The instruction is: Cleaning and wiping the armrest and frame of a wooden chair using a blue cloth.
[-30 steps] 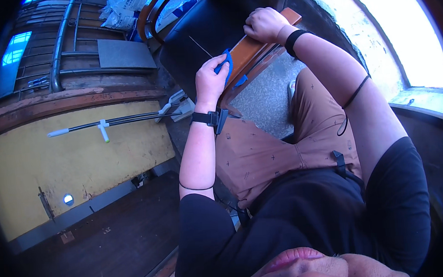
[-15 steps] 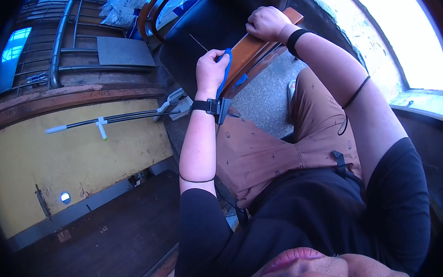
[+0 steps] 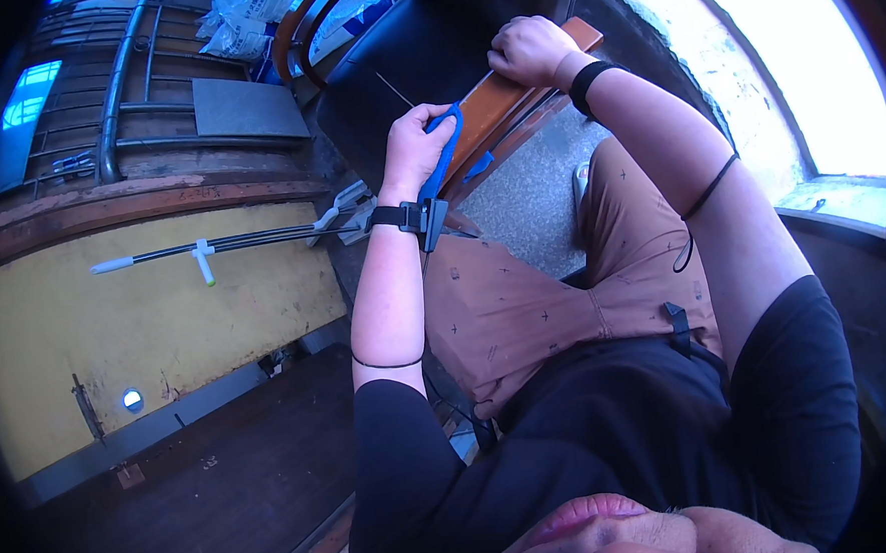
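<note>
An orange-brown wooden bar (image 3: pixel 487 112), which looks like a chair's armrest, slants up to the right beside a dark chair seat (image 3: pixel 371 55). At its nearer end my left hand (image 3: pixel 419 146) is closed, with thumb and fingers pinching a blue cloth (image 3: pixel 444 154). The cloth lies against the bar's left side, and another blue bit (image 3: pixel 480 164) shows on the other side below the top. Farther along, my right hand (image 3: pixel 533 51) rests on the bar with its fingers curled over the edge. Its fingertips are partly hidden.
On the left stands a yellow board (image 3: pixel 145 322) with a dark brown surface (image 3: pixel 203 479) below it. Thin dark rods with white ends (image 3: pixel 204 251) lie across the board. Metal tubing (image 3: pixel 118 93) and plastic bags (image 3: pixel 244 22) are farther back. A bright window (image 3: pixel 792 48) is at the right.
My left hand has shifted slightly left and toward me, drawing the blue cloth with it, so more of it shows beside the bar. My right hand has barely moved.
</note>
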The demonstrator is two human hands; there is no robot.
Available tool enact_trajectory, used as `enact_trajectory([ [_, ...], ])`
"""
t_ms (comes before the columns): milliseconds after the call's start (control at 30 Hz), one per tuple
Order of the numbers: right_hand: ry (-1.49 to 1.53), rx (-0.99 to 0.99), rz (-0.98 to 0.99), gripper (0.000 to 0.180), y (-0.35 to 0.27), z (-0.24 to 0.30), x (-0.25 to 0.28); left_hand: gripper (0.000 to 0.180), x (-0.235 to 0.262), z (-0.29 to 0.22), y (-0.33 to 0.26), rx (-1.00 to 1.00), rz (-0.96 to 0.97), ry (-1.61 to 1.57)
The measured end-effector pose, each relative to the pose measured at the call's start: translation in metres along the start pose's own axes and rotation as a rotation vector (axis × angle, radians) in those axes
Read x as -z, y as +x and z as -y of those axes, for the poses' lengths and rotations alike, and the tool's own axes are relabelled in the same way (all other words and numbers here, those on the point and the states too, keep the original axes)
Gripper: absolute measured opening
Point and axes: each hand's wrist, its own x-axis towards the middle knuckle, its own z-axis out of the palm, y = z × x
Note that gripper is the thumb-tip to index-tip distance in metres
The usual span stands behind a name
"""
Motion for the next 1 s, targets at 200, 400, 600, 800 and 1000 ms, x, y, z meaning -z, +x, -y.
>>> enact_trajectory([
  [200,-0.03,0.024,-0.031,0.042,-0.001,-0.003,-0.004,0.027,-0.007,-0.004,-0.001,-0.056,-0.038,0.057],
  [400,-0.023,0.036,-0.036,0.042,0.0,-0.003,-0.003,0.031,0.0,-0.001,0.01,0.008,0.043,0.025],
  [600,-0.032,0.039,-0.027,0.042,-0.001,-0.007,-0.003,0.035,-0.002,-0.014,0.004,0.012,0.054,0.064],
  [800,0.001,0.017,-0.014,0.041,-0.002,-0.003,-0.001,0.035,0.002,0.001,0.009,0.032,0.092,-0.016],
  [1000,-0.019,0.042,-0.011,0.041,-0.001,-0.001,0.002,0.035,0.001,-0.005,0.008,0.061,0.061,-0.039],
])
